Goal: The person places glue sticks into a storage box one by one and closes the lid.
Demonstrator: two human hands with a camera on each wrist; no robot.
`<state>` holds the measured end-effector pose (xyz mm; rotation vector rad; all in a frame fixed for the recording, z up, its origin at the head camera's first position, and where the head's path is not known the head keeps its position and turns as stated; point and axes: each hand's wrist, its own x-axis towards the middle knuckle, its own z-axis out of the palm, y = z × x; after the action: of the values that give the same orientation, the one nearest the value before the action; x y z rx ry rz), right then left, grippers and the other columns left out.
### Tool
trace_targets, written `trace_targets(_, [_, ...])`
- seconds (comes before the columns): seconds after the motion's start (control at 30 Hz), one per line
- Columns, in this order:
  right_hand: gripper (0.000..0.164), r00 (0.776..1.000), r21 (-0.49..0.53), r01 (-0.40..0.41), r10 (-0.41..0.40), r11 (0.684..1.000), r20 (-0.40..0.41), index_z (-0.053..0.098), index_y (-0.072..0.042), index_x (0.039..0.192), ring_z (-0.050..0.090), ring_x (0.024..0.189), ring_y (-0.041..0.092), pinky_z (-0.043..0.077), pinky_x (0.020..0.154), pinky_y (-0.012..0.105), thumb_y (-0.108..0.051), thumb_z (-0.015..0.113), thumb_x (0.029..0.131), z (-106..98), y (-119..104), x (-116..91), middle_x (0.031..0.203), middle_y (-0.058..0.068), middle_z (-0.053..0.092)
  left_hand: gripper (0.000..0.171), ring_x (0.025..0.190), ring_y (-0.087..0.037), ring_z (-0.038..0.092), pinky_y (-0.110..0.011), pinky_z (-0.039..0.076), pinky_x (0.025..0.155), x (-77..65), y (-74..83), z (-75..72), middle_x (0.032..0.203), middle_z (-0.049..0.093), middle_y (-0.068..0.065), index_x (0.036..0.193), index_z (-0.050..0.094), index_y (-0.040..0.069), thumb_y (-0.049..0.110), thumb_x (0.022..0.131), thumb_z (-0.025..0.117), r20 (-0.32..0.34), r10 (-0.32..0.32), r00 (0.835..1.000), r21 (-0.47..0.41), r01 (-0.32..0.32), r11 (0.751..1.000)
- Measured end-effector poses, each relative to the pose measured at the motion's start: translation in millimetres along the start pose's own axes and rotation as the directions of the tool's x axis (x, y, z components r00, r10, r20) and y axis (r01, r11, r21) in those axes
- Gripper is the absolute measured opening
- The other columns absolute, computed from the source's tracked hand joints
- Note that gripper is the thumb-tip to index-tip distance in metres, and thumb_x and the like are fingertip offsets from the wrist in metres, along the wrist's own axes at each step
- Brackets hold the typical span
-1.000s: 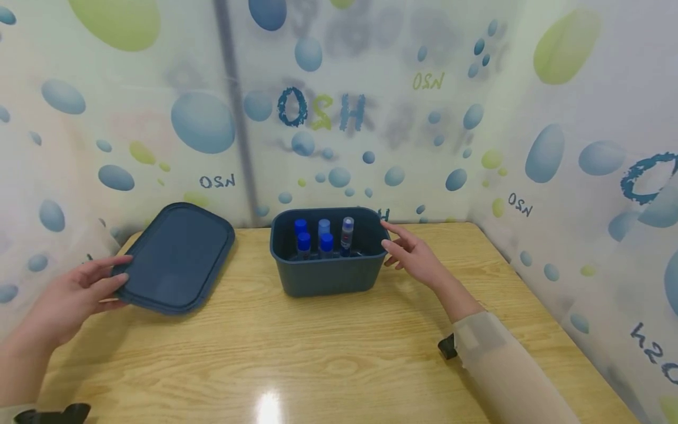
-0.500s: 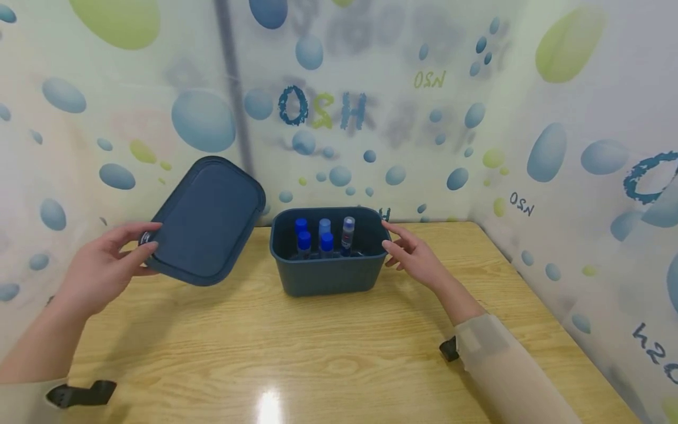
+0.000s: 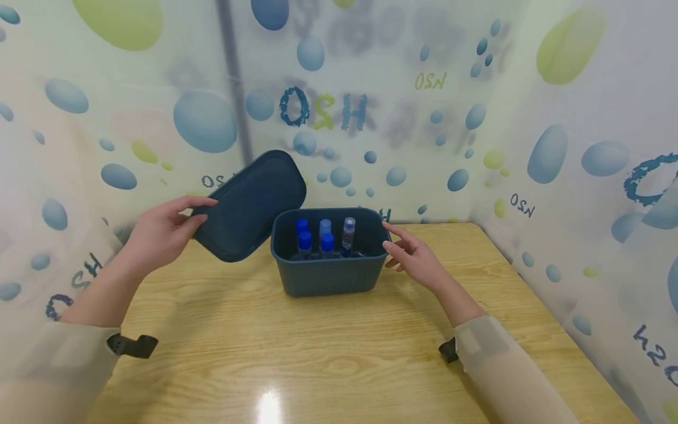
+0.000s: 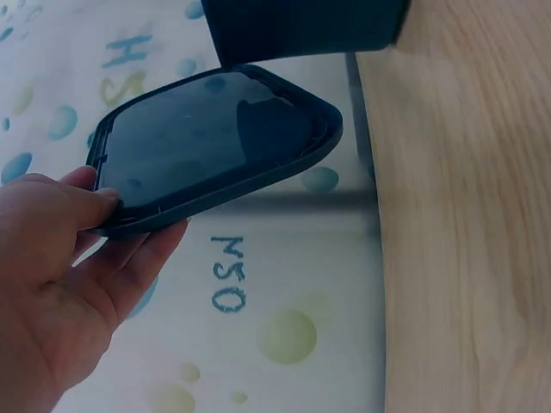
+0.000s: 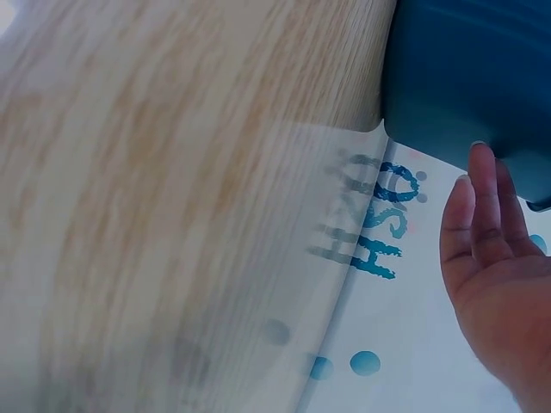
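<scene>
My left hand point(image 3: 161, 235) pinches a dark blue rectangular lid point(image 3: 254, 206) by its left end, thumb on one face and fingers behind. The lid is raised and tilted, its far right part overlapping the left rim of a dark blue storage box point(image 3: 331, 277) in the head view. Inside the box several small bottles with blue caps point(image 3: 326, 242) stand upright, along with a clear-capped bottle point(image 3: 347, 235). My right hand point(image 3: 415, 256) is at the box's right end, fingertips right at the rim. In the right wrist view its fingers point(image 5: 486, 206) are fairly straight against the box wall.
The box stands on a wood-grain table point(image 3: 318, 353) near its back edge. Behind and beside it hangs a white curtain point(image 3: 402, 118) with blue and green spots. Black straps point(image 3: 132, 346) show at both sleeves.
My left hand has lifted the lid from the left side of the table and carried it right, up beside the box. The right hand and the box stay in place.
</scene>
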<state>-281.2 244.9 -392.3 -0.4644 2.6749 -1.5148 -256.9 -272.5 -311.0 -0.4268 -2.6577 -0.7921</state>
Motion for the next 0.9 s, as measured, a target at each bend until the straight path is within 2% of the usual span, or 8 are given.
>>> trace_targets(0.33, [0.06, 1.0, 0.018, -0.01, 0.01, 1.0, -0.003, 0.041, -0.035, 0.171, 0.08, 0.104, 0.033, 0.06, 0.087, 0.036, -0.046, 0.058, 0.114, 1, -1, 0, 0.151, 0.024, 0.065, 0.034, 0.043, -0.02, 0.038, -0.034, 0.036, 0.048, 34.9, 29.5, 16.0, 0.059, 0.051, 0.0, 0.148, 0.068, 0.022, 0.019, 0.115, 0.059, 0.015, 0.086, 0.996, 0.004, -0.086, 0.996])
trace_targets(0.43, [0.06, 1.0, 0.018, -0.011, 0.011, 1.0, -0.004, 0.041, -0.035, 0.171, 0.08, 0.104, 0.033, 0.06, 0.087, 0.036, -0.046, 0.058, 0.114, 1, -1, 0, 0.151, 0.024, 0.065, 0.034, 0.044, -0.021, 0.038, -0.034, 0.036, 0.049, 41.8, 36.4, 20.4, 0.059, 0.053, -0.005, 0.147, 0.069, 0.022, 0.017, 0.115, 0.059, 0.008, 0.099, 0.995, 0.0, -0.099, 0.995])
trace_targets(0.5, [0.06, 1.0, 0.017, -0.01, 0.01, 1.0, -0.007, 0.042, -0.034, 0.171, 0.08, 0.104, 0.034, 0.06, 0.086, 0.036, -0.045, 0.058, 0.114, 1, -2, 0, 0.15, 0.024, 0.065, 0.035, 0.045, -0.022, 0.04, -0.034, 0.037, 0.05, 46.1, 41.1, 22.7, 0.074, 0.065, -0.011, 0.147, 0.069, 0.022, 0.015, 0.115, 0.058, 0.005, 0.106, 0.994, -0.006, -0.106, 0.994])
trace_targets(0.57, [0.06, 1.0, 0.012, -0.004, 0.004, 1.0, -0.006, 0.041, -0.032, 0.171, 0.08, 0.104, 0.035, 0.06, 0.086, 0.035, -0.044, 0.058, 0.115, 1, -1, 0, 0.15, 0.025, 0.065, 0.035, 0.048, -0.023, 0.041, -0.034, 0.037, 0.051, 50.3, 46.3, 24.6, 0.097, 0.074, -0.017, 0.147, 0.07, 0.022, 0.013, 0.115, 0.058, 0.008, 0.119, 0.993, -0.015, -0.119, 0.993])
trace_targets(0.67, [0.06, 1.0, 0.004, 0.006, -0.006, 1.0, -0.009, 0.04, -0.029, 0.172, 0.079, 0.104, 0.037, 0.06, 0.086, 0.035, -0.042, 0.057, 0.115, 1, -1, 0, 0.146, 0.026, 0.067, 0.036, 0.053, -0.023, 0.043, -0.036, 0.039, 0.056, 56.1, 54.0, 26.8, 0.136, 0.073, -0.018, 0.146, 0.071, 0.02, 0.009, 0.114, 0.057, 0.014, 0.161, 0.987, -0.019, -0.161, 0.987])
trace_targets(0.8, [0.059, 1.0, -0.017, 0.021, -0.021, 1.0, -0.007, 0.042, -0.027, 0.171, 0.073, 0.111, 0.043, 0.059, 0.089, 0.038, -0.041, 0.057, 0.115, 0, -2, 1, 0.144, 0.025, 0.066, 0.035, 0.059, -0.024, 0.044, -0.04, 0.041, 0.066, 62.8, 61.5, 30.0, 0.145, 0.07, -0.017, 0.144, 0.072, 0.016, 0.005, 0.114, 0.056, 0.019, 0.231, 0.973, -0.014, -0.231, 0.973])
trace_targets(0.9, [0.06, 0.999, -0.064, 0.038, -0.039, 0.997, -0.019, 0.043, -0.027, 0.17, 0.067, 0.117, 0.042, 0.058, 0.092, 0.039, -0.043, 0.059, 0.114, -4, -10, 2, 0.151, 0.021, 0.062, 0.035, 0.07, -0.026, 0.053, -0.043, 0.044, 0.074, 67.5, 65.3, 33.2, 0.147, 0.07, -0.016, 0.142, 0.073, 0.015, 0.004, 0.113, 0.056, 0.026, 0.263, 0.964, -0.012, -0.263, 0.965])
